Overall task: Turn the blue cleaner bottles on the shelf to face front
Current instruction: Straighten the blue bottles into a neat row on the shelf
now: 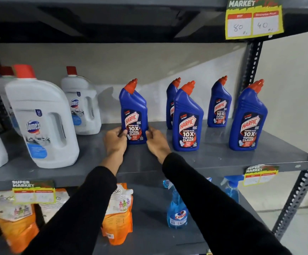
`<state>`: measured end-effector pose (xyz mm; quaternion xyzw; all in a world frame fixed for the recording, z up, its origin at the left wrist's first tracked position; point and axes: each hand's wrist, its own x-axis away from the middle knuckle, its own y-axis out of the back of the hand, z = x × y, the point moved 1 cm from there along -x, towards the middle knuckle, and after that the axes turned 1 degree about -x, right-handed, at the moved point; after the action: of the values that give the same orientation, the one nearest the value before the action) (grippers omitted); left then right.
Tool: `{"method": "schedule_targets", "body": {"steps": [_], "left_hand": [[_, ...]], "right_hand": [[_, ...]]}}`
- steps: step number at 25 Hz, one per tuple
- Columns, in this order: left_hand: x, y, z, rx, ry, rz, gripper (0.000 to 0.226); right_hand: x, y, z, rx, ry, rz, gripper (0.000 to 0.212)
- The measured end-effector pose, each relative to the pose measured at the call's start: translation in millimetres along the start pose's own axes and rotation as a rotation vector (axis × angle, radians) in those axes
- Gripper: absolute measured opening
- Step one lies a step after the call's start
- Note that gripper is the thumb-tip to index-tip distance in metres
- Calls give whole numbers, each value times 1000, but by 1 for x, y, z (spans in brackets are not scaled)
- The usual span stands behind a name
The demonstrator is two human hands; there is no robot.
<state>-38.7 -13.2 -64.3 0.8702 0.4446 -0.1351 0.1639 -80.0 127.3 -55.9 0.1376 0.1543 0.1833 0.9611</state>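
Note:
Several blue Harpic cleaner bottles with red caps stand upright on the grey shelf (213, 159). The leftmost bottle (133, 111) shows its label to the front. My left hand (114, 139) grips its lower left side and my right hand (156, 141) its lower right side. To the right stand a front bottle (187, 118) with another bottle (170, 102) partly hidden behind it, a rear bottle (219, 103) and a front bottle at the far right (248, 116). All visible labels face front.
Large white Domex jugs (42, 124) with red caps fill the shelf's left part. A slotted metal post (251, 63) stands at the right rear. Price tags hang on the shelf edges. Below are orange refill pouches (118, 214) and blue spray bottles (177, 208).

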Motion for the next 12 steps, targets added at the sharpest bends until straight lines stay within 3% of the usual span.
{"method": "schedule_targets", "body": {"steps": [12], "left_hand": [[35, 25, -16, 23, 38, 73, 30]], "right_hand": [[39, 18, 5, 50, -2, -100, 40]]}}
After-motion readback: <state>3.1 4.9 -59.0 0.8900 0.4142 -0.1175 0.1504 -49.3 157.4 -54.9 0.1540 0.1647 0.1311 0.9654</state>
